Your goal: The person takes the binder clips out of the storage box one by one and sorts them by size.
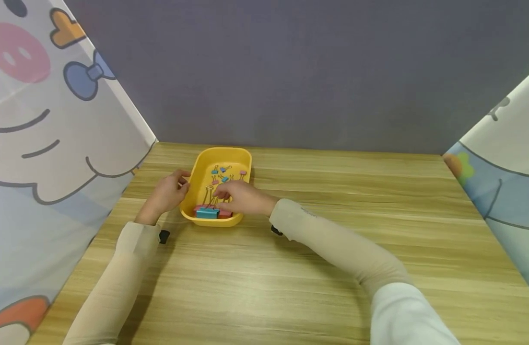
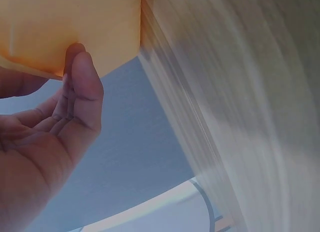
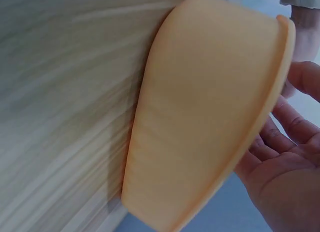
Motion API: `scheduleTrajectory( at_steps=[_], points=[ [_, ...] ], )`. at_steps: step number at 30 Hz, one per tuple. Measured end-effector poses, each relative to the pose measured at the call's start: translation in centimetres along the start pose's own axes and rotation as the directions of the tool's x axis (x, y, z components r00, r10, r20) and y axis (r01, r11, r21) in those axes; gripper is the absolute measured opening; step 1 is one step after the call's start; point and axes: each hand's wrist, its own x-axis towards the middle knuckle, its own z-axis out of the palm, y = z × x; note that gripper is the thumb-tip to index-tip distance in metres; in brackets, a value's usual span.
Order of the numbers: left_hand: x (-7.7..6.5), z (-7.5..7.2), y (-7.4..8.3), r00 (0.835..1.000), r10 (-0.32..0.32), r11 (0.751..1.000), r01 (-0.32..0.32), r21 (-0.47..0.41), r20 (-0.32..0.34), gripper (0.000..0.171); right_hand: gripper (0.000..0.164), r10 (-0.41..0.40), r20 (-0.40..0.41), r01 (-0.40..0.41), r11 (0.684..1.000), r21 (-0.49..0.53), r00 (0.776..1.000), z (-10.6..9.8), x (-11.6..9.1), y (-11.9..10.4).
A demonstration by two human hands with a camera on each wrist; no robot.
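A yellow plastic bin (image 1: 216, 154) stands on the table with binder clips inside. Large ones lie at its near end, among them a blue binder clip (image 1: 207, 213) and a red binder clip (image 1: 225, 213), wire handles up. My left hand (image 1: 169, 194) holds the bin's left wall; in the left wrist view its fingers (image 2: 86, 77) press the outside, with the thumb behind the rim. Over the bin's right side, my right hand (image 1: 242, 196) reaches in, its thumb and index finger apart beside the big clips' handles. In the right wrist view the bin's rim hides some fingertips (image 3: 302, 77).
Several small binder clips (image 1: 224, 178) in blue and pink lie toward the bin's far end. A grey wall (image 1: 290, 76) rises behind the wooden table (image 1: 333, 191). Cartoon-printed panels (image 1: 65, 134) flank it left and right.
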Motion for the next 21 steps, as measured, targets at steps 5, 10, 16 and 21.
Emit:
scheduleTrajectory(
  at_steps=[5, 10, 16, 21],
  points=[
    [0.1, 0.0, 0.0, 1.000, 0.007, 1.000, -0.007, 0.003, -0.006, 0.036, 0.030, -0.002, 0.032, 0.003, 1.000, -0.017, 0.999, 0.8, 1.1, -0.3],
    [0.0, 0.1, 0.1, 1.000, 0.007, 1.000, -0.007, -0.003, 0.000, 0.036, 0.026, 0.041, 0.074, -0.037, 0.998, -0.043, 0.996, 1.7, 1.4, -0.4],
    [0.0, 0.0, 0.1, 1.000, 0.005, 1.000, -0.005, -0.012, -0.001, 0.036, 0.021, 0.072, 0.099, -0.063, 0.994, -0.088, 0.993, 2.1, 1.5, -0.8],
    [0.0, -0.1, 0.0, 1.000, 0.020, 1.000, -0.021, -0.020, -0.009, 0.034, 0.018, 0.102, 0.117, -0.088, 0.989, -0.118, 0.988, 2.2, 1.9, -1.0]
  ],
)
